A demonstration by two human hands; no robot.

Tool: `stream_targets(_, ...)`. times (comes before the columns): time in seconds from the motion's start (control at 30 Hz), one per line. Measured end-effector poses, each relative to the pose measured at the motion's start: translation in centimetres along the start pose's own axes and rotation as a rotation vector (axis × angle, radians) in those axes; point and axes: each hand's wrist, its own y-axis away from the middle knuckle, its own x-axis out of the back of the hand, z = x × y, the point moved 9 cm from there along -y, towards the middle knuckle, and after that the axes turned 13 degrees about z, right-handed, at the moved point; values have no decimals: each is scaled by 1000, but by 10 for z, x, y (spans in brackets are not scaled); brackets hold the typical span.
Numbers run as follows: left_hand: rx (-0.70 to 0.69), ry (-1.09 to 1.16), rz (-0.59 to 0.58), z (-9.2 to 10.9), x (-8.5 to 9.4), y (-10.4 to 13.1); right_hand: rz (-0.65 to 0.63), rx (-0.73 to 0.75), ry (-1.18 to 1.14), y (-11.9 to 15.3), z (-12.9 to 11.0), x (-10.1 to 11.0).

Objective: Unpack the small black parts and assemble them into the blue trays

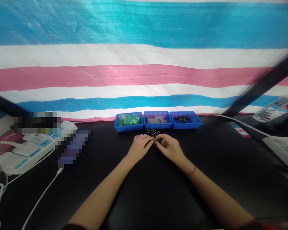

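My left hand (pixel 140 145) and my right hand (pixel 169 146) meet fingertip to fingertip over the black table. Between them they pinch a small dark and silvery part (pixel 155 140), too small to name. Both hands are closed, with thumb and forefinger on that part. Just beyond my fingers lies a loose pile of small black and metallic pieces (pixel 154 132) on the table. Behind the pile, three blue bins stand in a row: the left bin (pixel 129 129) holds green and whitish pieces, the middle bin (pixel 157 126) pale clear pieces, the right bin (pixel 194 123) small dark pieces.
At the left lie white power strips (pixel 16 161) with plugs and cables, and a blurred-out phone-like item (pixel 74 147) on a white cable (pixel 42 195). Another white power strip (pixel 282 150) and a clear plastic bag (pixel 275 108) are at the right. A striped sheet (pixel 144 76) hangs behind the table.
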Motion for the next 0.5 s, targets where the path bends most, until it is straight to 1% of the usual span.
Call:
stream_targets(0.23,39,64,41,-2,5,-2,35,-23,-42,0,-1,2)
stream_targets(0.5,73,72,60,-4,7,-3,19,-87,-74,2,1,-3)
